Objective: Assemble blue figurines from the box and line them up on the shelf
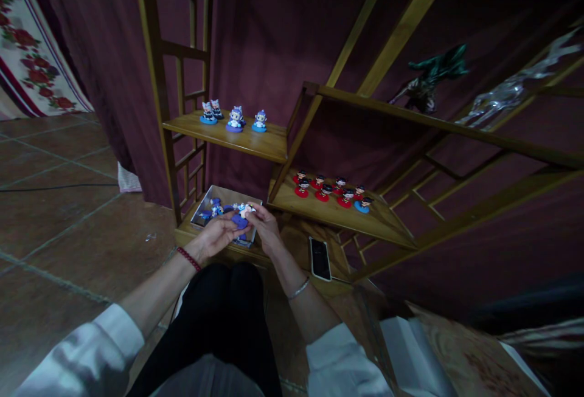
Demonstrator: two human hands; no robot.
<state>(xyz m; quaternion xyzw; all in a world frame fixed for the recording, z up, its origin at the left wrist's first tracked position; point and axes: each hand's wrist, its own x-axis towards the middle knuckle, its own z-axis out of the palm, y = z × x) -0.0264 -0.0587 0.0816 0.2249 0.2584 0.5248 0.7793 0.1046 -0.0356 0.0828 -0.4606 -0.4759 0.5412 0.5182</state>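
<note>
View: head camera, looking down at both hands in front of a wooden shelf unit [152, 62].
Left hand [218, 234]: partly curled, palm up, fingers closing on the purple base of a small figurine [239, 221] from the left; red bead bracelet [188, 258] at the wrist.
Right hand [267, 227]: thumb and fingers pinching the same figurine by its pale upper part from the right; silver bangle [298, 289] further back along the forearm.
Figurine position: between the two hands, over the open box; its finer detail is blurred.
Box [232, 195]: on the low board, more small figures [216, 207] inside; hands and held piece block part of its contents, so count not readable.
Left shelf [258, 144]: small purple, white and dark figures [235, 118] on blue or purple bases, one partly hidden behind another.
Middle shelf [385, 225]: grouped red-based figures [324, 193], plus one blue-based figure [365, 205] at the right end.
Phone [320, 258]: dark screen, pale edge, lying below the middle shelf, right of the right hand.
Upper right: dark green statue [431, 78] and clear ornament [511, 90].
Behind unit: dark red curtain [255, 38].
</note>
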